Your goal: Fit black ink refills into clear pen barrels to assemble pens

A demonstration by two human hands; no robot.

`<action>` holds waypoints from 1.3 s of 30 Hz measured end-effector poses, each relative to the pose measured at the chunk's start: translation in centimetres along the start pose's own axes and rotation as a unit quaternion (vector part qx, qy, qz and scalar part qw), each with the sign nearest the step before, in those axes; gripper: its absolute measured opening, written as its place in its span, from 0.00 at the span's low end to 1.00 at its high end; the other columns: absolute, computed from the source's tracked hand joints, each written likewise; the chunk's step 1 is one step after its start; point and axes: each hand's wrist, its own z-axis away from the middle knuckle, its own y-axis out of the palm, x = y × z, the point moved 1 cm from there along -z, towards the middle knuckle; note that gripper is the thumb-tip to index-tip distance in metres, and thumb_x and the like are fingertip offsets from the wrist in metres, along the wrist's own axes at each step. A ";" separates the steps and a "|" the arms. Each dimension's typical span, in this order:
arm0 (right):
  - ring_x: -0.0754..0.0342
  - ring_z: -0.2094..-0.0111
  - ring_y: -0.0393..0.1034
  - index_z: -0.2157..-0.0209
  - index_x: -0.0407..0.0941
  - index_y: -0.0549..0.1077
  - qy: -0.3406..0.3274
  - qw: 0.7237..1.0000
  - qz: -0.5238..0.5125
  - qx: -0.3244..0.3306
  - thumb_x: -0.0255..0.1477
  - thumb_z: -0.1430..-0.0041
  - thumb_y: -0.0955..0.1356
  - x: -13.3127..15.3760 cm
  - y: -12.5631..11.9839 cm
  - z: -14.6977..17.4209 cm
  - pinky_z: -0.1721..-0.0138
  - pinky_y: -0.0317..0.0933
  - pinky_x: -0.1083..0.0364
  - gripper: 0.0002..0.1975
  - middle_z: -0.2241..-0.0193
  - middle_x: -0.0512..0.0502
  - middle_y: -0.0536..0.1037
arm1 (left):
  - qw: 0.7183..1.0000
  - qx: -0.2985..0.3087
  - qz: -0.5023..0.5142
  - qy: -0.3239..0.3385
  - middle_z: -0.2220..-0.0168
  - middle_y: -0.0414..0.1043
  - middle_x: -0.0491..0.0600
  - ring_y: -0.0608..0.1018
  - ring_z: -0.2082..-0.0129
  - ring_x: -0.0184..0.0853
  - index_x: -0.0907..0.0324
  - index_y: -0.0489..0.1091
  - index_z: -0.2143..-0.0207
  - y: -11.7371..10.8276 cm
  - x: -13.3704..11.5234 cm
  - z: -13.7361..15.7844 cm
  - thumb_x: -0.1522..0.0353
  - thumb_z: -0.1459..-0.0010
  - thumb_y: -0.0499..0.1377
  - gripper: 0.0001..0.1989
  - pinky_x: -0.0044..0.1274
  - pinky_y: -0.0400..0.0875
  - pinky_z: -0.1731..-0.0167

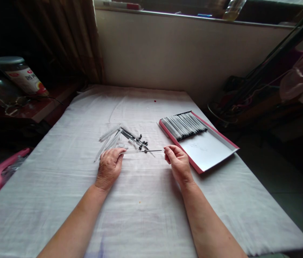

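A thin black pen refill (pixel 154 151) points left from my right hand (pixel 178 161), whose thumb and forefinger pinch its right end. My left hand (pixel 109 167) rests at the near edge of a loose pile, fingers bent and the thumb a little apart from the forefinger. Clear pen barrels (pixel 109 132) lie just beyond that hand, and its fingertips cover some clear pieces. More black refills (pixel 129 134) fan out at the pile's middle. Small black pen parts (pixel 141 146) and short clear caps (pixel 133 143) lie to the right of them.
A red-edged shallow box (pixel 198 167) stands at the right, with a row of assembled pens (pixel 185 125) in its far part. White cloth (pixel 140 222) covers the table. Left of it are a lidded jar (pixel 26 77) and a pink-handled item (pixel 0 172). A wall closes the far side.
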 end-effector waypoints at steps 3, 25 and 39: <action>0.62 0.80 0.61 0.70 0.43 0.75 0.003 1.000 -0.003 0.006 0.40 0.48 0.71 -0.2 0.1 0.0 0.79 0.54 0.60 0.13 0.77 0.52 0.71 | 1.000 0.004 0.004 0.015 0.59 0.78 0.51 0.77 0.57 0.41 0.56 0.71 0.57 0.0 -0.2 0.1 0.70 0.37 0.52 0.10 0.33 0.67 0.55; 0.54 0.69 0.71 0.54 0.52 0.76 -0.123 0.778 0.596 0.157 0.33 0.37 0.63 0.1 3.6 -0.4 0.70 0.60 0.57 0.13 0.62 0.46 0.77 | 0.978 0.022 0.195 -0.074 0.63 0.78 0.50 0.80 0.65 0.35 0.57 0.69 0.56 0.6 -2.0 0.5 0.65 0.36 0.52 0.10 0.25 0.74 0.61; 0.56 0.75 0.71 0.66 0.44 0.77 0.005 0.988 0.110 0.111 0.34 0.49 0.69 -1.6 2.7 0.2 0.74 0.69 0.56 0.10 0.72 0.48 0.79 | 0.989 0.036 0.138 -0.031 0.61 0.78 0.51 0.79 0.60 0.37 0.56 0.73 0.58 0.5 -1.7 0.4 0.65 0.38 0.54 0.10 0.29 0.73 0.57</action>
